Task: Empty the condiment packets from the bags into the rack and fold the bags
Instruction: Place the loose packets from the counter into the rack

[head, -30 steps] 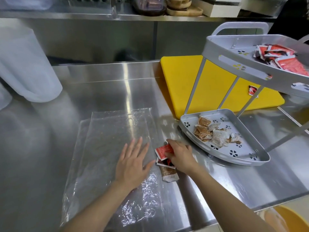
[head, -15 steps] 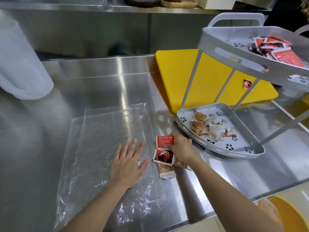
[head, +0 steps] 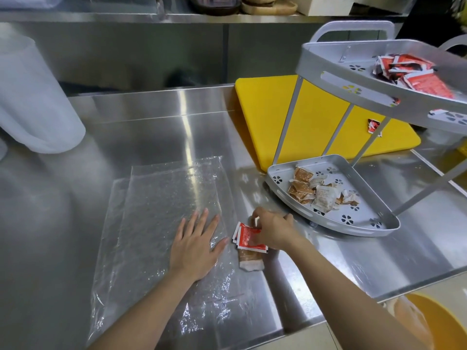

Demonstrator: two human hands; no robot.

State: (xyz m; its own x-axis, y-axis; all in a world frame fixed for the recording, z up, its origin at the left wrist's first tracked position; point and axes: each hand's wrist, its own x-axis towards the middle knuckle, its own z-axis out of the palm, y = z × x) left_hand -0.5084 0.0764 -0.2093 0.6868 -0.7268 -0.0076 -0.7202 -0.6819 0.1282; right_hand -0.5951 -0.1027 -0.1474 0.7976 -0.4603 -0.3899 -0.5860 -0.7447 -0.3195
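Note:
Two clear plastic bags (head: 161, 210) lie flat, one on the other, on the steel counter. My left hand (head: 195, 245) rests palm down on them, fingers spread. Just to their right, my right hand (head: 271, 229) is closed on a small stack of red condiment packets (head: 249, 238). A brown packet (head: 250, 260) lies on the counter below the red ones. The grey two-tier rack stands to the right: its lower tray (head: 336, 224) holds several brown and white packets (head: 313, 190), its upper tray (head: 353, 84) several red packets (head: 412, 74).
A yellow cutting board (head: 267, 117) lies behind the rack, with one red packet (head: 372, 126) on it. A translucent white container (head: 32, 102) stands at the far left. An orange bin (head: 434, 322) sits below the counter's front edge at right. A shelf runs along the back.
My right hand has gathered the red packets from the counter and now grips them in a stack. My left hand stays flat on the bags. The camera has shifted slightly.

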